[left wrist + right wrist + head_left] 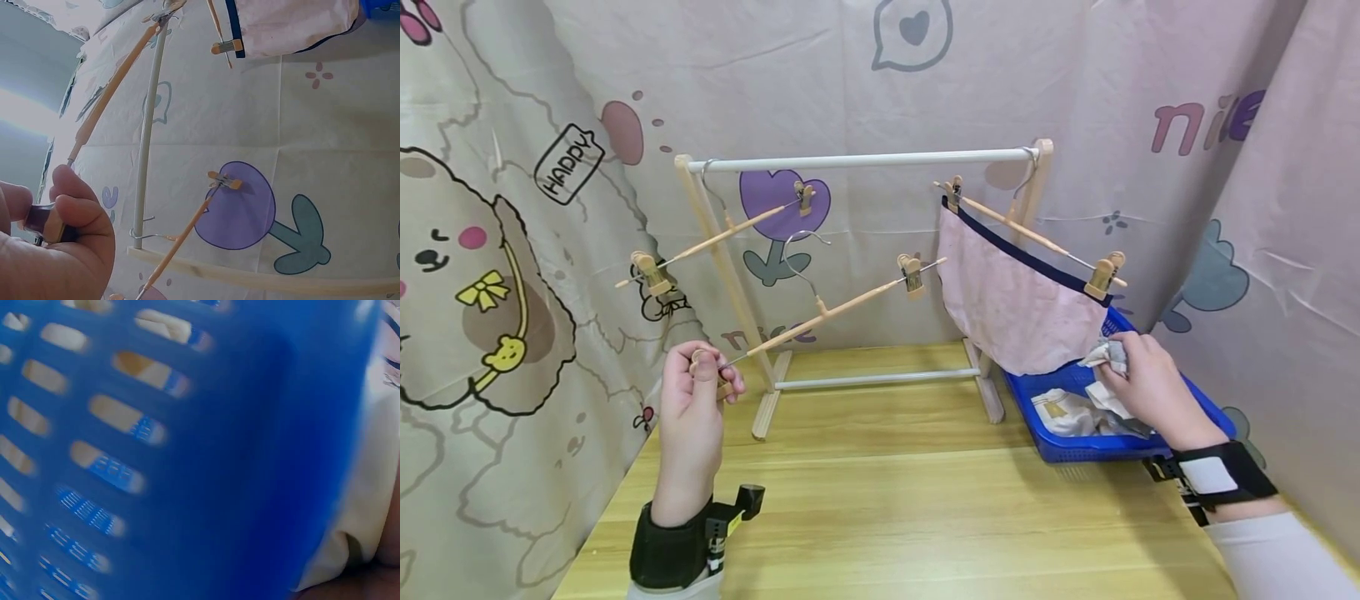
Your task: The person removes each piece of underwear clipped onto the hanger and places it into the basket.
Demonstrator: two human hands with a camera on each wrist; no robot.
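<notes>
Here, hanger clip [724, 385] pinched inside left hand [694, 392] grip.

Cartoon-printed beige curtains [512, 250] hang round a pale wooden table [887, 500] on all sides

blue basket [1210, 408], pink cloth [1011, 304], white rail [865, 160]
</notes>
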